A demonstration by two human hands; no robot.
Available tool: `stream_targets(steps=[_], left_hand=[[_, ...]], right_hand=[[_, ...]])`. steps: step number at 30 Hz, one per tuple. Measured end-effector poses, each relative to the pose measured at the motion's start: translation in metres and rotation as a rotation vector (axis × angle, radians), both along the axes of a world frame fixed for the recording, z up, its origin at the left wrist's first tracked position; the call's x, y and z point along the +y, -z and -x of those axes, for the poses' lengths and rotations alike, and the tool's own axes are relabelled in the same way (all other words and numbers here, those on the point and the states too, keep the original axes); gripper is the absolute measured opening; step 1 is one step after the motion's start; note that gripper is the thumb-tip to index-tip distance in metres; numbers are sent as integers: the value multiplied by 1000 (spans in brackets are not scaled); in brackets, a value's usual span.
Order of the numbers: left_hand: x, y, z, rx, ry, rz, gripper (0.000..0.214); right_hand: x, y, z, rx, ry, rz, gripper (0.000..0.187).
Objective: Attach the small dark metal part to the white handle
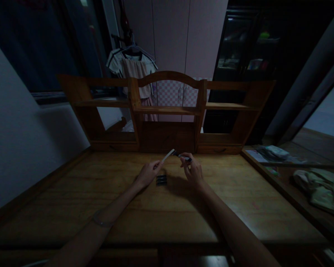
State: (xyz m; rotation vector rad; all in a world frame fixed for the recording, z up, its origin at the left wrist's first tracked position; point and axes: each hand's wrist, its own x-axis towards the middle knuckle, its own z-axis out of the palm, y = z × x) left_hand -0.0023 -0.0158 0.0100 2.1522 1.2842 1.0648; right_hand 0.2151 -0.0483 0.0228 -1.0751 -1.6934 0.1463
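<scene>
My left hand [150,172] is closed on one end of a thin white stick [167,155], which slants up and to the right. Between the fingers of my right hand [193,168] is what looks like a razor [180,155], with a dark head and a black-and-white handle. Its head meets or nearly meets the far tip of the stick; the dim light hides whether they touch. Below and between both hands, a few small black pieces [161,180], like razor cartridges, lie in a row on the wooden desk [114,196].
A wooden shelf unit [167,110] with small drawers stands along the desk's back edge. Beyond it, clothes [133,66] hang before a pale wardrobe [169,37]. Right of the desk lie a folded light-coloured cloth [323,189] and plastic packages [277,151].
</scene>
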Motion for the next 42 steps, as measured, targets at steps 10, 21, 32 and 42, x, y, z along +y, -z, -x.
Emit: stream_targets(steps=[10,21,32,42], left_hand=[[1,1,1,23,5,-15,45],[0,0,1,33,-14,-14,46],[-1,-1,-1,36,-8,-24,44],[-1,-1,0,22,-10,-20,44]], right_hand=[[-2,-3,0,-9,10,-2,27],[-2,-3,0,-1,5,-4,26],[-1,0,-1,-12,-6,-7,26],[0,0,-1,-3,-2,-16,25]])
